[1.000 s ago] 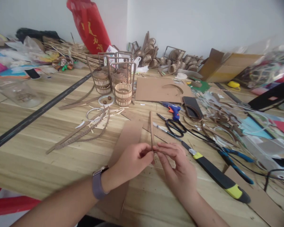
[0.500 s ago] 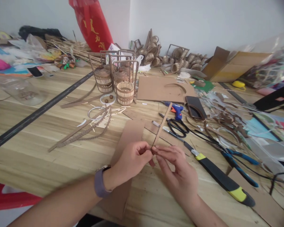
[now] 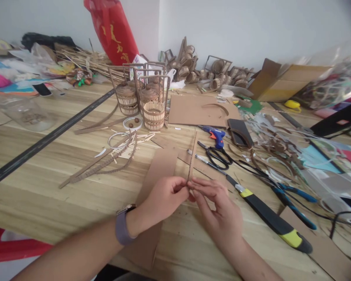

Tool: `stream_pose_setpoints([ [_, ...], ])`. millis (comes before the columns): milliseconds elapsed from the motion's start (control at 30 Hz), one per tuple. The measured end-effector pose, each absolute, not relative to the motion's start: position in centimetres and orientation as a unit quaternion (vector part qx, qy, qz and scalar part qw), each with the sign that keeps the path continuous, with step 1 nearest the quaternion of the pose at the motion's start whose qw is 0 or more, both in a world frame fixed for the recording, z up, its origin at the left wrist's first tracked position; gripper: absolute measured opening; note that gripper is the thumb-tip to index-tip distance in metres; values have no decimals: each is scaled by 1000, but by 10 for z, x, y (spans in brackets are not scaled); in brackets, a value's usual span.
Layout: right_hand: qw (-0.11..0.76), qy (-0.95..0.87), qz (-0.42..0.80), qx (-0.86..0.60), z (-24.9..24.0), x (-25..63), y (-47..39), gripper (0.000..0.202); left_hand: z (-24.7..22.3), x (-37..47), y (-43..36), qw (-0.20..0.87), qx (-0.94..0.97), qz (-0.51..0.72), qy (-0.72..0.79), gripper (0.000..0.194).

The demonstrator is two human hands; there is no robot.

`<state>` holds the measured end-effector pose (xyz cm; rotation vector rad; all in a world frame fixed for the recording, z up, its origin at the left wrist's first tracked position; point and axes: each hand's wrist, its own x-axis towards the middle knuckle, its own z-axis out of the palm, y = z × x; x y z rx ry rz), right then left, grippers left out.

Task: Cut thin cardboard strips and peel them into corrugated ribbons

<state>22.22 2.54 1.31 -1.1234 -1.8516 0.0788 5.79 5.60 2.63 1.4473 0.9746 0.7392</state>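
A narrow brown cardboard strip stands up from between my fingertips, its edge turned mostly toward the camera. My left hand, with a watch at the wrist, pinches the strip's lower end. Against the same end press the fingertips of my right hand. The strip's lowest part is hidden by the fingers. Under my left hand lies a long cardboard piece. Just beyond the strip are a utility blade with a black and yellow handle, black scissors and a blue glue gun.
Small slatted buckets with frames stand at the back centre. Thin sticks and curled strips lie at left, near a tape ring. Blue-handled pliers, cables and cardboard scraps cover the right. A cardboard sheet lies behind.
The strip has turned from leaning right to nearly upright, showing more of its edge. Both hands keep their grip on its lower end and have hardly moved.
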Motion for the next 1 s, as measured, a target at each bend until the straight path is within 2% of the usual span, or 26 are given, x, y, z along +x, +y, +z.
stream_pose_setpoints([
  [200, 474, -764, 17, -437, 14, 220, 24, 10, 26, 58, 56, 577, 619, 326, 421, 23],
  [433, 545, -641, 237, -486, 17, 223, 24, 4, 35, 56, 54, 543, 663, 273, 436, 22],
  [567, 541, -670, 183, -474, 15, 224, 25, 4, 35, 57, 55, 577, 650, 282, 406, 23],
  [800, 451, -760, 49, -466, 15, 226, 31, 7, 32, 56, 57, 568, 647, 312, 403, 27],
  [1000, 431, -790, -43, -433, 14, 225, 33, 17, 27, 59, 56, 581, 634, 319, 398, 29],
])
